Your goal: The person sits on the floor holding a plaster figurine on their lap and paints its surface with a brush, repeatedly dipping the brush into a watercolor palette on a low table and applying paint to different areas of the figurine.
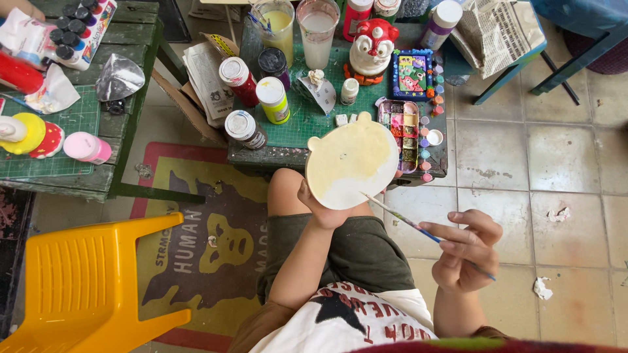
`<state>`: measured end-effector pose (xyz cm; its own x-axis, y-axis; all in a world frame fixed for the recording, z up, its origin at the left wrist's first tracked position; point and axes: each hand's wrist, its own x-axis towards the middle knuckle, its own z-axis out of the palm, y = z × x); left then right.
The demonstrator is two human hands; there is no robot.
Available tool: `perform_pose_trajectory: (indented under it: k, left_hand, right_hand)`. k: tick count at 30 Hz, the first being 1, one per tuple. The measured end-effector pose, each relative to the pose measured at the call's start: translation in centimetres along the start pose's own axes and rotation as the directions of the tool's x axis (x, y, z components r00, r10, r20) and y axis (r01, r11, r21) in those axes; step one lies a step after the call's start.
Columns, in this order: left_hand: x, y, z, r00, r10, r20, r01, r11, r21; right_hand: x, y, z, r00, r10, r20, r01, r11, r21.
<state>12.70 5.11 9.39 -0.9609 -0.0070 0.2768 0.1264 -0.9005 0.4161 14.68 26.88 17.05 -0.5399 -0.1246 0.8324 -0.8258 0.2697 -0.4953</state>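
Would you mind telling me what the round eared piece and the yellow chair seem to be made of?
The round eared piece, held in the left hand, looks like unglazed plaster or ceramic: matte, chalky, with a pale yellow coat of paint. The yellow chair looks like moulded plastic: glossy, one-piece, with slotted ribs.

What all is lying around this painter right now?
Round eared plaque: one, cream-yellow, held over the table edge.
Thin brush: one, tip near the plaque.
Paint bottles: several, white-capped, on the green mat.
Paint palette: one, many colours, right of the plaque.
Figurine: one, red and white, at the back.
Water cups: two, clear.
Plastic chair: one, yellow, lower left.
Rug: one, yellow and red, on the floor.
Left hand: grips the plaque.
Right hand: holds the brush.
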Motion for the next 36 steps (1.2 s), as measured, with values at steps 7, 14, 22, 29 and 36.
perform_pose_trajectory:
  k: [7, 14, 22, 29, 36]
  left_hand:
    - [-3.6, -4.4, -4.9, 0.968, 0.248, -0.026, -0.205, 0.851, 0.483]
    - [-4.8, -3.8, -4.8, 0.997, 0.059, -0.048, -0.061, 0.997, -0.048]
    - [-5.4, -3.4, -4.0, 0.996, 0.077, -0.039, -0.078, 0.997, -0.009]
    - [-5.9, -3.6, -4.1, 0.996, 0.085, -0.04, -0.084, 0.996, 0.033]
    - [-6.0, -4.2, -4.7, 0.98, 0.187, -0.061, -0.158, 0.933, 0.323]
  right_hand:
    - [2.0, -3.1, 0.1, 0.98, -0.133, 0.149, 0.146, 0.986, -0.084]
    - [2.0, -4.6, -0.5, 0.979, -0.138, 0.152, 0.151, 0.986, -0.073]
    - [1.9, -5.9, -0.9, 0.981, -0.117, 0.157, 0.13, 0.988, -0.077]
    - [2.4, -6.7, -1.3, 0.979, -0.134, 0.155, 0.152, 0.982, -0.112]
    - [1.3, -6.3, -0.9, 0.979, 0.144, 0.144, -0.169, 0.968, 0.183]
